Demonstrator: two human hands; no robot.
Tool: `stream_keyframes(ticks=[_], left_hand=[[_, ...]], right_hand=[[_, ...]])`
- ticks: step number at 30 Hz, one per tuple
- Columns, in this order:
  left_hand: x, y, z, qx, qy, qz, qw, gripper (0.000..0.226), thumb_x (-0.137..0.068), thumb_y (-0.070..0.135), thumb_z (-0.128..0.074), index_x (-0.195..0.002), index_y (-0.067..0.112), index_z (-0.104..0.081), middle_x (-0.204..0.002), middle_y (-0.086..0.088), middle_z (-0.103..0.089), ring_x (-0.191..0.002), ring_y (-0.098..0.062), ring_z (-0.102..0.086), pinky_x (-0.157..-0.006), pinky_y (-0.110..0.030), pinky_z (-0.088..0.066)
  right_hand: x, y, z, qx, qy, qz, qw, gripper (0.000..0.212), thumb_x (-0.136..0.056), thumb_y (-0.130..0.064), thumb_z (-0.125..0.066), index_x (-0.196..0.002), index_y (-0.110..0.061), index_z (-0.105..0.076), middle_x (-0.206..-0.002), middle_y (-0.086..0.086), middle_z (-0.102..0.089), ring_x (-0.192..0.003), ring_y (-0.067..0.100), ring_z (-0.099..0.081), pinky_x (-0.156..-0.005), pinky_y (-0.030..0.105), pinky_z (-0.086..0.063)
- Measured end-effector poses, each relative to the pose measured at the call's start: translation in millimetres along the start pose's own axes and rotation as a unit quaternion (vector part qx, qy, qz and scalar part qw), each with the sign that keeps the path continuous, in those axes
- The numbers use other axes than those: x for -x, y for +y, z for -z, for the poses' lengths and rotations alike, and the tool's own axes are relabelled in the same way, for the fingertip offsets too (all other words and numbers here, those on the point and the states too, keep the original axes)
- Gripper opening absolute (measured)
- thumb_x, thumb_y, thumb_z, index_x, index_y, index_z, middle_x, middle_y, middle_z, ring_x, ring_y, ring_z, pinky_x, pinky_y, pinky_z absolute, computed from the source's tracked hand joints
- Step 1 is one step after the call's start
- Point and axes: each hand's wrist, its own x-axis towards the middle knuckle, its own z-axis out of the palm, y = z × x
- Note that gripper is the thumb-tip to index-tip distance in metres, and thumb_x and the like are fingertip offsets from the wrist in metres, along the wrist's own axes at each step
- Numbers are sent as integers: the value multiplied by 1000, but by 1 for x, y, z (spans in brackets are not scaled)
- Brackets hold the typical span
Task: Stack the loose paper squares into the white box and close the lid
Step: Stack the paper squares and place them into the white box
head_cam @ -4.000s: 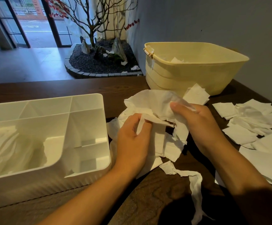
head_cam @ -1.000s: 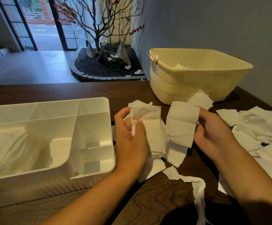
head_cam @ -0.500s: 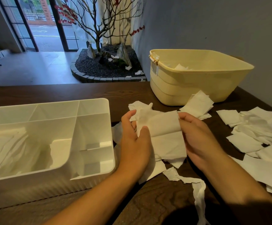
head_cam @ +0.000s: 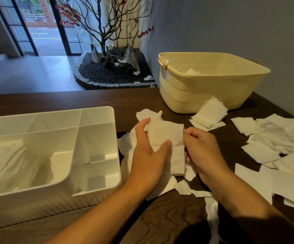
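Both hands hold one small paper stack: left hand thumb pinching, right hand fingers curled on its edge; flimsy sheets could slide apart before reaching the white box.

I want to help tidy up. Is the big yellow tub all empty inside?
No, the yellow tub has some white paper scraps showing inside it, just above its near rim.

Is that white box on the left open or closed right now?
Open. The white box shows its inner dividers from above, with paper lying in its large compartment. No lid is visible on it.
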Motion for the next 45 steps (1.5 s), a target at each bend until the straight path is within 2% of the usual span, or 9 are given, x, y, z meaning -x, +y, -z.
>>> stream_keyframes(ticks=[5, 11, 16, 21, 24, 30, 33, 38, 45], left_hand=[[-1, -3, 1, -43, 4, -31, 999, 66, -97, -1, -58, -146, 32, -28, -114, 20, -60, -97, 13, -62, -77, -4, -48], [-2, 1, 2, -104, 18, -58, 993, 62, -100, 8, -55, -145, 39, -25, -121, 14, -60, -105, 2, -64, -93, -23, -55], [0, 16, -2, -230, -72, -97, 966, 70, -102, 15, -54, -154, 32, -11, -102, -15, -69, -87, -24, -69, -83, -38, -55], [7, 37, 14, -290, -102, -70, 949, 87, -90, 13, -71, -152, 36, -14, -100, 22, -54, -88, 3, -61, -74, -8, -50], [12, 41, 22, -270, -50, -73, 959, 69, -88, 13, -74, -140, 33, -33, -105, 26, -49, -99, 5, -56, -74, -3, -43], [46, 50, 41, -242, 66, -151, 956, 43, -84, 7, -69, -118, 30, -56, -113, 16, -66, -85, 0, -60, -77, -26, -53], [78, 40, 58, -235, 58, -171, 955, 42, -87, -1, -65, -120, 25, -58, -110, 18, -66, -100, 3, -63, -81, -12, -49], [109, 18, 67, -150, 92, -158, 972, 43, -92, -6, -58, -121, 27, -53, -106, 12, -67, -97, -8, -68, -82, -22, -56], [117, 19, 62, -56, 118, -144, 981, 44, -94, -8, -53, -123, 25, -51, -104, 16, -65, -99, -7, -66, -81, -23, -57]], right_hand=[[-4, 3, -2, 68, -19, 39, 997, 30, -93, -17, -59, -83, 11, -55, -69, 10, -46, -67, 22, -42, -57, 32, -34], [-6, -14, 13, -72, -79, 82, 991, 15, -96, -38, -59, -110, -34, -63, -100, -1, -69, -86, 12, -64, -72, 27, -50], [0, -16, 24, 61, -178, 138, 972, 45, -81, -6, -73, -110, -39, -62, -103, -12, -68, -89, -4, -65, -75, 16, -54], [-1, -21, 28, 28, -136, 150, 979, 35, -81, 8, -68, -91, -25, -68, -87, -8, -70, -76, -1, -66, -69, 20, -56], [6, -27, 30, -16, -120, 170, 978, 36, -81, 10, -68, -97, -22, -67, -89, -1, -67, -76, 3, -65, -71, 25, -57], [35, -41, 26, 36, -186, 246, 950, 51, -77, 16, -65, -105, -26, -62, -104, 10, -66, -86, 23, -67, -76, 35, -58], [61, -33, 12, 114, -210, 275, 931, 43, -77, 12, -61, -99, -25, -65, -91, 1, -65, -68, 6, -57, -62, 27, -50], [99, 10, -15, 127, -248, 221, 935, 46, -83, 4, -61, -104, -36, -64, -101, -15, -64, -95, 4, -59, -76, 19, -51], [108, 12, -22, 41, -187, 196, 962, 53, -78, 13, -59, -105, -33, -61, -104, -1, -61, -86, 11, -62, -66, 20, -54]])
